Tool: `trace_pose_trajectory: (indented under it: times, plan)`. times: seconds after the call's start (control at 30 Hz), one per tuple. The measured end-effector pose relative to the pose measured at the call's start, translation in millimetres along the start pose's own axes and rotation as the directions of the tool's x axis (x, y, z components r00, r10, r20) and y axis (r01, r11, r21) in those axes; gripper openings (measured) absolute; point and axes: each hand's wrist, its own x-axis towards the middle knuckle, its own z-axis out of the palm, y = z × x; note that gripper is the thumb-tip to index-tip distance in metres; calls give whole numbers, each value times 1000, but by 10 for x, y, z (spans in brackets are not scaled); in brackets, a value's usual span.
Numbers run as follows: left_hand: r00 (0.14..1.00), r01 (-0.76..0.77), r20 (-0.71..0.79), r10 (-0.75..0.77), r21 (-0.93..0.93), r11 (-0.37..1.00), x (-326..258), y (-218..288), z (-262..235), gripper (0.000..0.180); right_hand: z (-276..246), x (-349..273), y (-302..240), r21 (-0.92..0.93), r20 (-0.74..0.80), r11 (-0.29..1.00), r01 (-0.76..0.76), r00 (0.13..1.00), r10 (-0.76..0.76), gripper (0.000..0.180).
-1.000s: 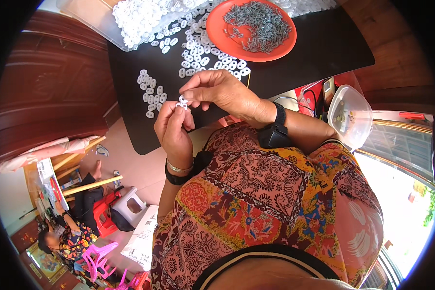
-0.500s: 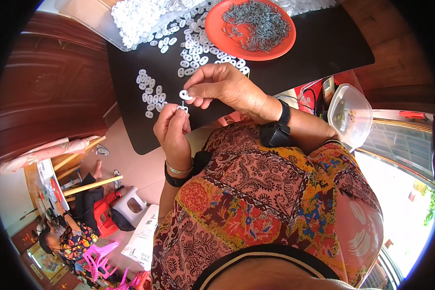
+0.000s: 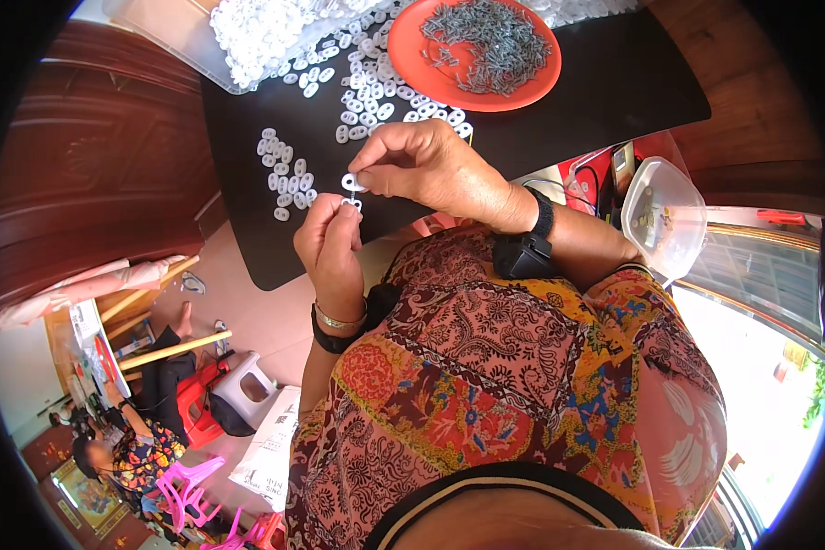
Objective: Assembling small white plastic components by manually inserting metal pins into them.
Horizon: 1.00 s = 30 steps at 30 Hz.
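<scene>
The right hand (image 3: 431, 170) pinches a small white plastic ring (image 3: 351, 182) above the black mat (image 3: 247, 229); the left hand (image 3: 330, 243) pinches something tiny just beneath it. Half a second ago the ring sat slightly apart; now the fingertips meet, so the pieces seem to be joining. Beyond, an orange plate (image 3: 532, 87) holds grey metal clips, and a clear tray (image 3: 179, 37) holds white rings.

The small metal piece under the left hand's fingers (image 3: 344, 213) is too tiny to make out, mostly covered by the fingertips. The far clear tray (image 3: 170, 41) of white parts is cut off by the picture's rim. Contents of the clear tub (image 3: 662, 206) at right are too small to tell.
</scene>
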Motion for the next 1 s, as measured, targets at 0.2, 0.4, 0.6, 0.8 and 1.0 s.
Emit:
trace_pose_trajectory:
  times: [0.2,0.4,0.6,0.8,1.0]
  plan:
    - [1000,-22,9,22,51,998,-13,5,10,14,2,24,79,46,-24,997,67,998,-66,10]
    - [1000,0,7,0,31,1000,-13,19,20,15,7,32,118,70,-16,994,82,997,-81,10]
    - [1000,16,8,-16,30,999,-13,13,23,17,20,16,126,12,-23,993,114,993,-114,9]
    - [1000,9,4,-9,-10,1000,-4,2,41,19,31,-16,85,-30,22,993,118,993,-117,9]
    - [999,44,6,-43,-77,996,29,26,62,18,30,-54,23,-64,91,994,83,993,-77,16]
